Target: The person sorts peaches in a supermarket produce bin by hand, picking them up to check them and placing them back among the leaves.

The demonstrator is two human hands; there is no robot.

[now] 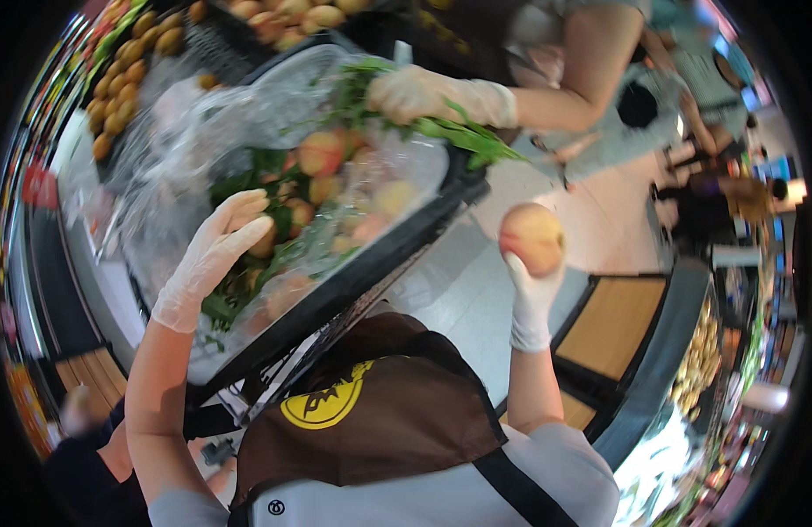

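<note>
A red and yellow peach (532, 238) is held up over the floor by my gloved right hand (536, 283), its fingers largely hidden behind the fruit. My left hand (225, 247), in a thin white glove, reaches over the near left part of a dark crate (353, 280). Its fingers are apart, beside peaches (320, 153) lying among green leaves (215, 309). Clear plastic film (156, 158) lines the crate and covers some of the fruit. Whether the fingertips touch a peach, I cannot tell.
Across the crate, a co-worker's gloved hand (422, 95) grips leafy stems. More peaches (294, 20) and brownish-yellow fruit (119, 89) lie beyond. At the right stand a dark display stand (649, 369) and wooden panels (610, 326). Other people (715, 204) are further off; one is at lower left.
</note>
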